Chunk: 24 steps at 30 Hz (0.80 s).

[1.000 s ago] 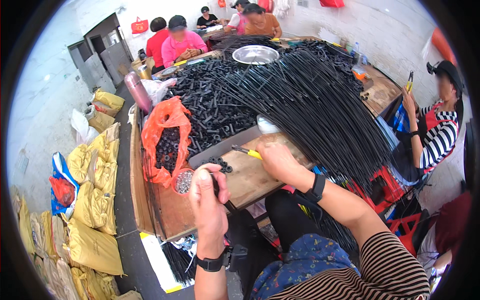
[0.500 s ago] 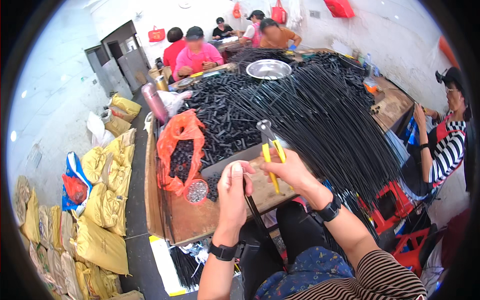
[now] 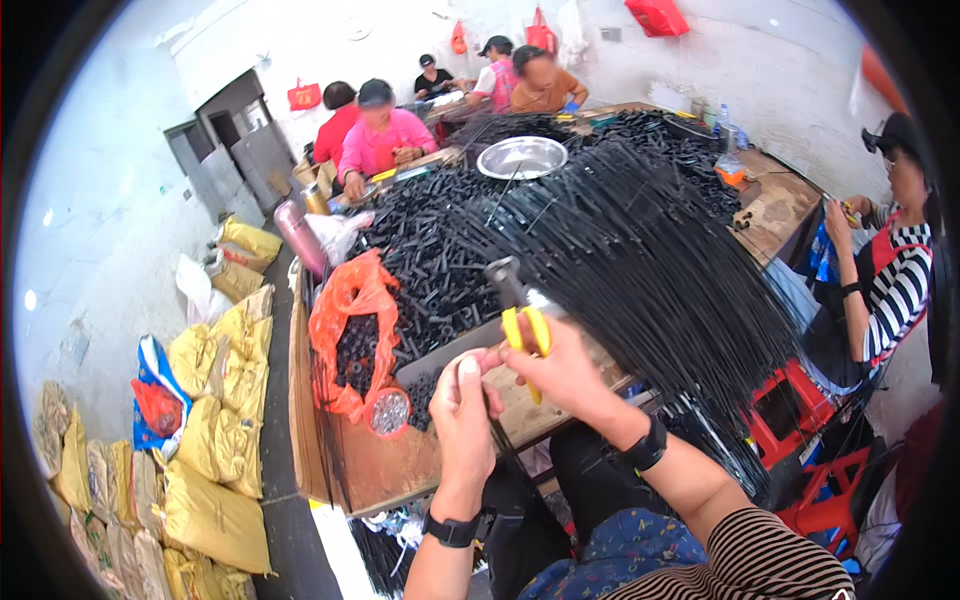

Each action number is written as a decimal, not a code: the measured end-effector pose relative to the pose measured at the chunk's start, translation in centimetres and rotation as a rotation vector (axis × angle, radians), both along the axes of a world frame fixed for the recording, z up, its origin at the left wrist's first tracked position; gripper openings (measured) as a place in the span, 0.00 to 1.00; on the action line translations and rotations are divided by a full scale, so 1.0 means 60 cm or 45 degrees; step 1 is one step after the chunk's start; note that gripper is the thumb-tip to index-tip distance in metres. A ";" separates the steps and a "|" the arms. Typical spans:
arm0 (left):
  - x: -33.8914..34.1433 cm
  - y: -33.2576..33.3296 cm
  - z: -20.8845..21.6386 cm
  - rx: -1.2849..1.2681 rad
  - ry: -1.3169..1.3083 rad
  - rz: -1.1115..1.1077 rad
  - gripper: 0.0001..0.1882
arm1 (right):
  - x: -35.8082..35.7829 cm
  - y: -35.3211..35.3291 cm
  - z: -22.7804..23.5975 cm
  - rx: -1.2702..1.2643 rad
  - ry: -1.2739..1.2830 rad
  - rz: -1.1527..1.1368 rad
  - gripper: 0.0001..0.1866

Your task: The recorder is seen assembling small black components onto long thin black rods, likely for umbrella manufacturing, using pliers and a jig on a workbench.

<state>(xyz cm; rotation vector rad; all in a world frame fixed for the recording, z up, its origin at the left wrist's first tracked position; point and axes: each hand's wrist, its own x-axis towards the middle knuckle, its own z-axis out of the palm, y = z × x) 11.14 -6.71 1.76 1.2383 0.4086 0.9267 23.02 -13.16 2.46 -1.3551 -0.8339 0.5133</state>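
My right hand (image 3: 562, 372) is closed on pliers (image 3: 524, 328) with yellow handles, their dark metal head pointing away from me over the table edge. Beside it, my left hand (image 3: 464, 412) pinches the upper end of thin black rods (image 3: 507, 443), which hang down toward my lap. The fingertips of both hands are close together, and the rod end between them is hidden. Just past my left hand, a small round tub (image 3: 388, 411) holds shiny metal pieces. An orange plastic bag (image 3: 350, 300) lies open beyond it, around small black parts.
Long black rods (image 3: 650, 270) cover the table's right side. Short black pieces (image 3: 430, 220) are heaped in the middle, near a steel basin (image 3: 522, 158). Yellow sacks (image 3: 215, 510) line the left wall. Red stools (image 3: 790, 405) stand at right. Several people sit around the table.
My right hand has brought the pliers left and nearer my left hand, and their handles are closer together. The view has shifted slightly. The person in pink has reached lower toward the table.
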 end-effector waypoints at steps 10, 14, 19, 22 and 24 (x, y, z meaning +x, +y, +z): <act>-0.010 0.003 0.000 -0.017 0.034 0.058 0.16 | -0.025 0.005 -0.014 0.202 -1.069 -0.303 0.16; -0.012 0.015 0.001 -0.034 0.066 0.013 0.16 | -0.010 0.003 -0.014 0.246 -1.221 -0.201 0.18; -0.018 0.020 0.003 -0.022 0.106 -0.054 0.18 | 0.019 -0.011 0.027 0.032 -1.040 0.093 0.15; -0.023 0.018 0.007 -0.014 0.095 -0.080 0.19 | 0.028 -0.014 0.052 -0.102 -0.888 0.269 0.15; -0.023 0.017 0.007 -0.006 0.085 -0.109 0.20 | 0.029 -0.015 0.061 -0.275 -0.814 0.303 0.13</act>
